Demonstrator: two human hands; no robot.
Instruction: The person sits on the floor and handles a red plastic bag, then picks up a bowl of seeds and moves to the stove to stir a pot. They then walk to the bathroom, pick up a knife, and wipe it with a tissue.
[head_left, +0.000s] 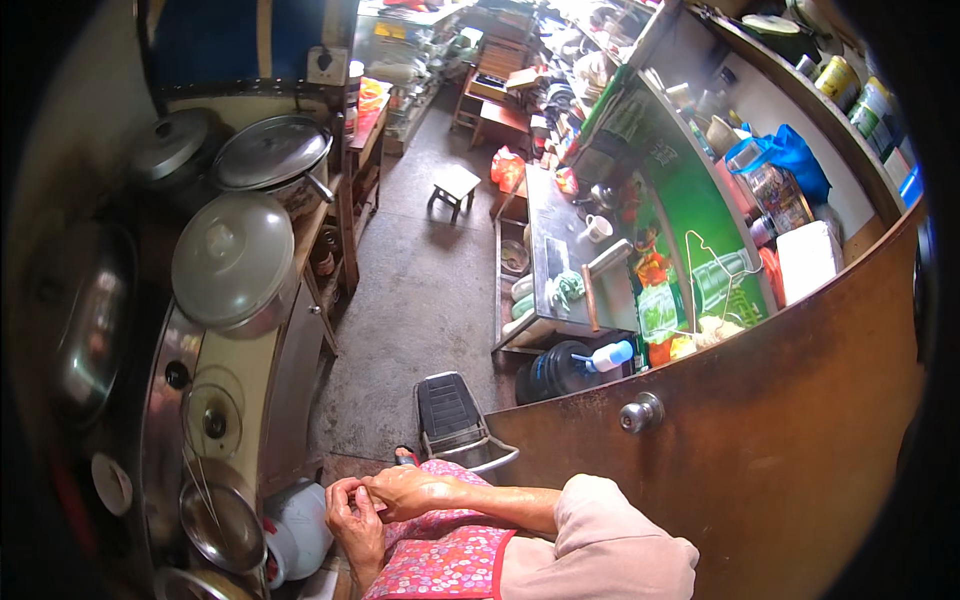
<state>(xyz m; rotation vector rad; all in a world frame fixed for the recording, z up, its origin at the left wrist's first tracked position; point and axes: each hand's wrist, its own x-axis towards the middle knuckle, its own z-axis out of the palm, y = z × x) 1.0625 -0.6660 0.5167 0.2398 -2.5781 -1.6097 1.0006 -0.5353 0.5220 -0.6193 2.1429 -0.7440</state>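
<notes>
My left hand (354, 517) and my right hand (409, 491) meet in front of my body, low in the view. Which hand is which is partly hard to judge, since one arm crosses over from the right side. The fingers overlap and touch, and a small pinkish bit shows between them; I cannot tell whether it is held or part of the apron. Just under the hands lies the pink patterned apron (442, 559) with a red edge. Before me stands a black-seated metal-framed chair (450, 409).
On the left counter are a large lidded pot (232, 259), a lidded wok (274, 150) and a metal bowl (223, 525). A wooden door (720, 450) with a round knob (641, 412) closes off the right. Further along the floor stand a small stool (455, 182) and a metal table (559, 225).
</notes>
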